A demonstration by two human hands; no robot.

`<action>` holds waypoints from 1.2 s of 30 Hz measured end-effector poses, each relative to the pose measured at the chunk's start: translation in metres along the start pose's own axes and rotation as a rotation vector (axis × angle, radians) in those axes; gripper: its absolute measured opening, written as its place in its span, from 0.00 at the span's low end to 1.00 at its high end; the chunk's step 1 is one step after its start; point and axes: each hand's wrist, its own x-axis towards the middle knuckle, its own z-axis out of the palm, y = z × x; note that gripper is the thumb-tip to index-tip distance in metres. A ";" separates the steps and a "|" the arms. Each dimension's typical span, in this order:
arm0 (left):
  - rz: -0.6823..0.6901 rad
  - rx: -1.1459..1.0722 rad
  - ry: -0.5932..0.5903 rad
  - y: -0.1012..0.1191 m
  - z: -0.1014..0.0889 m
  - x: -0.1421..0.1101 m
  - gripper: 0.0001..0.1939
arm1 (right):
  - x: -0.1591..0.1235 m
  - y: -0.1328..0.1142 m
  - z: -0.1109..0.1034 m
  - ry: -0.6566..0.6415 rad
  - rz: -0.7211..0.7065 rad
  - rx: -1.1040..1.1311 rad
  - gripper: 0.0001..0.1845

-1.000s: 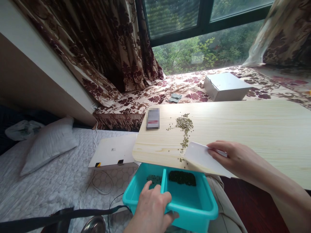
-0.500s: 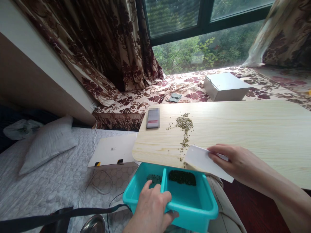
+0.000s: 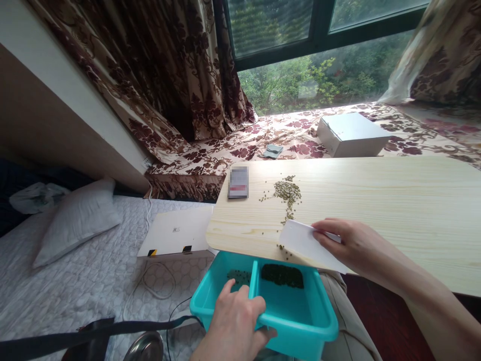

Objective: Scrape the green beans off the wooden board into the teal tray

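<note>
- While small, round, greenish beans (image 3: 287,191) lie in a ragged trail on the smooth, wood-grained tabletop (image 3: 383,200), a flat white sheet (image 3: 298,240) slants beside the nearest ones.
- Just below the table edge I see a glossy turquoise plastic bin (image 3: 327,306), its right compartment holding a dark, grainy heap (image 3: 282,276).
- The right hand (image 3: 347,240), palm down, pinches the sheet between thumb and fingers.
- The left hand (image 3: 237,317) curls over the bin's near rim, gripping it.
</note>
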 end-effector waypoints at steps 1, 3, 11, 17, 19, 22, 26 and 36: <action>-0.002 0.000 -0.004 0.000 0.000 0.000 0.16 | 0.000 -0.001 0.000 -0.008 -0.004 0.002 0.16; -0.004 0.000 -0.003 -0.001 0.000 -0.001 0.15 | 0.002 -0.002 0.000 -0.016 -0.009 0.001 0.17; -0.023 -0.008 0.004 -0.004 -0.001 -0.002 0.15 | 0.009 -0.006 0.004 -0.060 0.003 -0.007 0.18; -0.053 -0.010 -0.036 -0.001 -0.008 -0.005 0.15 | 0.003 -0.013 0.005 -0.157 -0.074 0.065 0.18; -0.058 -0.017 -0.048 0.000 -0.011 -0.005 0.15 | 0.009 -0.014 0.005 -0.076 -0.057 0.054 0.18; -0.050 -0.033 -0.040 -0.002 -0.012 -0.006 0.15 | 0.023 -0.018 0.007 0.019 -0.032 -0.003 0.17; -0.070 -0.034 -0.011 -0.009 -0.007 -0.008 0.14 | 0.042 -0.028 0.012 0.013 -0.047 -0.088 0.16; -0.134 -0.060 0.039 -0.023 -0.006 -0.019 0.12 | 0.030 -0.039 0.018 -0.120 -0.205 -0.004 0.17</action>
